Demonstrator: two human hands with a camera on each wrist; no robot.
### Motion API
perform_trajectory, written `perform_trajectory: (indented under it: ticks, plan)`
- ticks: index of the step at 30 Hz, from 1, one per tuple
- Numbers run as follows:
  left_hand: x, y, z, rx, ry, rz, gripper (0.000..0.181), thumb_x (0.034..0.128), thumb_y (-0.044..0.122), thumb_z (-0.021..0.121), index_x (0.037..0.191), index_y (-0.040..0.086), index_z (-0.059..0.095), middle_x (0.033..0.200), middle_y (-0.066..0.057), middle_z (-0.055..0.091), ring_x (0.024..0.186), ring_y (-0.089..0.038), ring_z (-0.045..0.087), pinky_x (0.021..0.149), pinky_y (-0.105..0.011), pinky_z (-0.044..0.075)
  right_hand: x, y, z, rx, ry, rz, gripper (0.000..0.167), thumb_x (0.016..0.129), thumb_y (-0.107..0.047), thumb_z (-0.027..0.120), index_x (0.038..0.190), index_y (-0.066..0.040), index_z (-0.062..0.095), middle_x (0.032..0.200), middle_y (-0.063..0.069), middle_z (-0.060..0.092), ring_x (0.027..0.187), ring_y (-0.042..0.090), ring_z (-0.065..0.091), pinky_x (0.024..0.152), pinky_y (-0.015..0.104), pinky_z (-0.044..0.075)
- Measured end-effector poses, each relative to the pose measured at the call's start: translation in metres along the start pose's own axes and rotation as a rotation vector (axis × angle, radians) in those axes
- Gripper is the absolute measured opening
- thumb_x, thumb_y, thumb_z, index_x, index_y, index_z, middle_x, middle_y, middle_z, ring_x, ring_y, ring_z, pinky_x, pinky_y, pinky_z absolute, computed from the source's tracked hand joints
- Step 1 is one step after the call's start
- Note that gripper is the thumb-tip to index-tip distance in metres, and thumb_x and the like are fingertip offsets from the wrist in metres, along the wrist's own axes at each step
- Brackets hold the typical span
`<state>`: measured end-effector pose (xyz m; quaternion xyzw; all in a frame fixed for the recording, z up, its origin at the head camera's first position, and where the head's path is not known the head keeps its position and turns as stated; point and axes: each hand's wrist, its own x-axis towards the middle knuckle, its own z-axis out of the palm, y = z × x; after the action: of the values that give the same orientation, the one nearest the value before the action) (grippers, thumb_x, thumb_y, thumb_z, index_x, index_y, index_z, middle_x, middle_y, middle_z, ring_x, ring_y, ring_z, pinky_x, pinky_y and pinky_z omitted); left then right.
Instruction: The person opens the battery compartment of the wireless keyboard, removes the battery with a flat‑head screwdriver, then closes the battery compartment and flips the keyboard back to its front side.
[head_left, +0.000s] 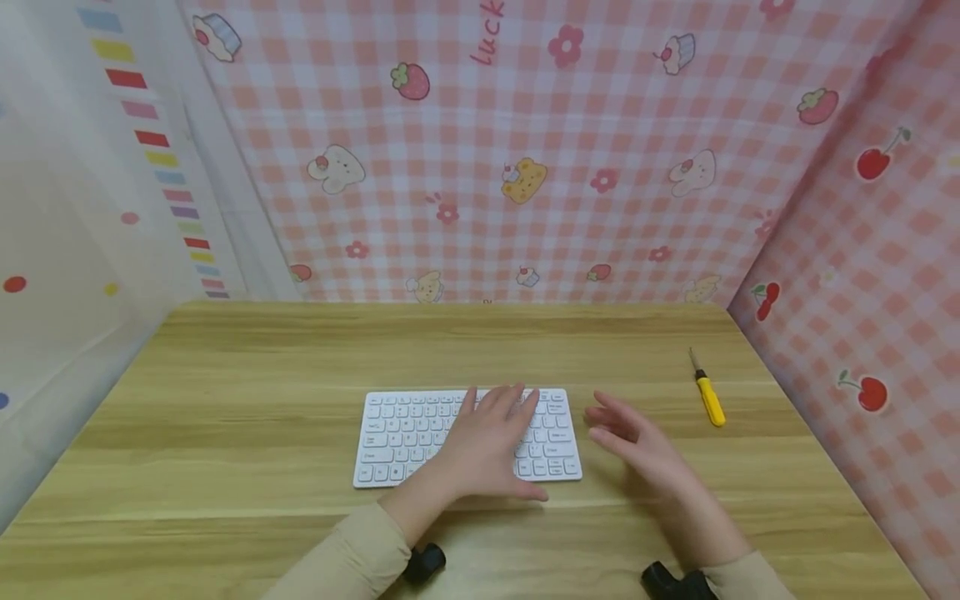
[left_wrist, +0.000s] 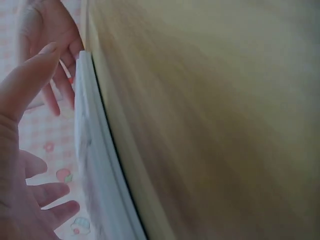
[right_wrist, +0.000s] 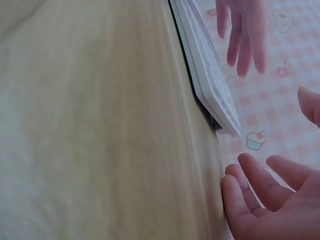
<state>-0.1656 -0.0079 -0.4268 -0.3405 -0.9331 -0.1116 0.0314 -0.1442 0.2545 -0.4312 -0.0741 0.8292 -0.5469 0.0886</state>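
Keyboard point(head_left: 416, 432): lower centre, on counter point(head_left: 225, 400) | our left hand point(head_left: 486, 446): over it, grip spread | our right hand point(head_left: 643, 446): beside its right end, grip loosely parted | we should touch lightly, evenly

In the head view, bench point(head_left: 225, 354) lies open across the middle of the frame behind the keyboard point(head_left: 386, 437) and down the left. The keyboard blocks the lower centre, its right half covered from above by the left grip point(head_left: 487, 446). Only a narrow gap parts its right edge from the right grip point(head_left: 633, 437). Open wood separates that grip from the yellow-handled tool point(head_left: 708, 400), at right. Patterned cloth point(head_left: 465, 125) bars the top.
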Motion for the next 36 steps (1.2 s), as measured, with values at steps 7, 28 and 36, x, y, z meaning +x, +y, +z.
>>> perform_trajectory:
  ticks: [7,28,36]
  plan:
    - [0.021,0.012,0.010,0.026,-0.046,-0.011,0.128,0.0580,0.080,0.075,0.155,0.010,0.030,0.157,-0.017,0.031,0.145,-0.034,0.027,0.113,-0.066,0.016,0.005,0.007,-0.005,0.061,-0.043,-0.019,0.066,0.098,-0.015,0.064,0.151,0.004,0.031,0.140,0.028,0.050,0.123,0.038,0.054,0.095,0.019,0.043]
    - [0.046,0.023,0.009,0.199,-0.079,0.105,0.119,0.0561,0.082,0.072,0.148,0.012,0.044,0.140,-0.014,0.045,0.127,-0.030,0.043,0.107,-0.049,0.035,0.011,0.010,-0.010,0.089,-0.061,-0.013,0.062,0.100,-0.016,0.060,0.150,0.007,0.031,0.139,0.030,0.050,0.127,0.039,0.049,0.093,0.020,0.045]
    - [0.044,0.021,-0.049,0.092,-0.069,0.161,0.122,0.0578,0.077,0.076,0.150,0.007,0.038,0.144,-0.021,0.043,0.129,-0.034,0.044,0.105,-0.045,0.041,0.009,0.006,-0.007,0.161,-0.061,-0.010,0.061,0.101,-0.016,0.059,0.150,0.007,0.030,0.139,0.031,0.049,0.124,0.028,0.054,0.094,0.023,0.048]
